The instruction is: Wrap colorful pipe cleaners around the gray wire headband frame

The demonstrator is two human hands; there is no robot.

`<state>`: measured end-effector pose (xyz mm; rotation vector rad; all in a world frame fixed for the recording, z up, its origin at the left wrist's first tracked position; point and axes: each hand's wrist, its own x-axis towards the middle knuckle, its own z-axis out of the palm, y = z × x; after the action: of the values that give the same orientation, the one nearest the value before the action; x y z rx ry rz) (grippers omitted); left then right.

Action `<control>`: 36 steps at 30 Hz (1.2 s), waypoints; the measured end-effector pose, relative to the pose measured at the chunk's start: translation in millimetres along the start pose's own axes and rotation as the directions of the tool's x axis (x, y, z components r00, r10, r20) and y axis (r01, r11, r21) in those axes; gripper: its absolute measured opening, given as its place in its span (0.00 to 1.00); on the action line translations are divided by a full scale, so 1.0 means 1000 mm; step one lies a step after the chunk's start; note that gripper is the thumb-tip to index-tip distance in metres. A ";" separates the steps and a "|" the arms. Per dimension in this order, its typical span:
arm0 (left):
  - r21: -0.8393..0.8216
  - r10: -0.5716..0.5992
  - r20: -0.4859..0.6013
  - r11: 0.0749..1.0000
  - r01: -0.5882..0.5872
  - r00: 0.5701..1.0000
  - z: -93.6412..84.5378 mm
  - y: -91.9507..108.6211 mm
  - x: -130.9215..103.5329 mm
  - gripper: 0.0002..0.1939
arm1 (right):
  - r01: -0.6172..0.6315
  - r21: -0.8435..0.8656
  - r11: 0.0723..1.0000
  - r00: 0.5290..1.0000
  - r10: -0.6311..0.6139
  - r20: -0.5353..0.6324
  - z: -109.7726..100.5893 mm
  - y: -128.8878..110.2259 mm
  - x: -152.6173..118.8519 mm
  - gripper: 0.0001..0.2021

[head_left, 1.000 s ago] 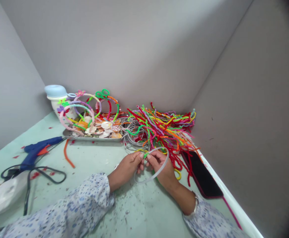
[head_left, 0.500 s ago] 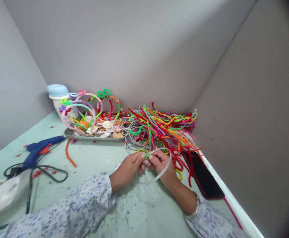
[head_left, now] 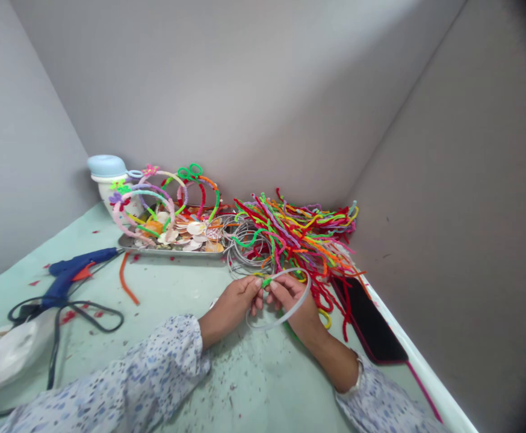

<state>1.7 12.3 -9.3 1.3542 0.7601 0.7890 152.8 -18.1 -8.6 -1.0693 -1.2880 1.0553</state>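
Near the front middle of the table, my left hand (head_left: 232,305) and my right hand (head_left: 307,323) meet fingertip to fingertip at one end of a whitish plastic headband (head_left: 298,304). A short bit of green pipe cleaner (head_left: 266,282) wraps around that end, pinched by the left thumb and fingers. The right thumb and fingers grip the band right beside it. From there the band curves over the right hand and back down toward the left. The fingers partly hide the green wrap. Just beyond the hands lies a heap of coloured pipe cleaners (head_left: 299,231).
Plain headbands (head_left: 240,264) lie in a tangle beside a metal tray (head_left: 177,254) of shells. Finished fuzzy headbands (head_left: 173,207) stand in it. A lidded bottle (head_left: 106,180) stands behind. Leftward are a blue glue gun (head_left: 59,279) and its cord; a phone (head_left: 374,325) lies right.
The headband has tilted slightly, its free side shifting a little left. Both hands keep their hold with almost no movement.
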 end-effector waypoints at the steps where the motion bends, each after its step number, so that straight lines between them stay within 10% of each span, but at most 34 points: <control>1: 0.005 -0.001 0.002 1.000 0.001 1.000 0.000 0.000 0.000 0.22 | 0.001 -0.008 1.000 1.000 -0.001 -0.001 0.000 0.001 0.000 0.09; 13: 0.051 0.027 -0.017 0.998 -0.027 0.999 0.001 0.002 -0.004 0.20 | -0.060 -0.078 0.995 0.987 0.048 -0.156 -0.002 0.002 0.001 0.14; 36: -0.004 -0.009 0.018 1.000 0.009 1.000 0.001 0.012 -0.005 0.19 | -0.030 -0.052 0.998 0.998 0.027 -0.055 -0.001 -0.001 0.000 0.13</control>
<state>-0.4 8.0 2.8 1.3517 0.7503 0.7698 154.0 -18.8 -7.5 -1.1516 -1.2660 1.0112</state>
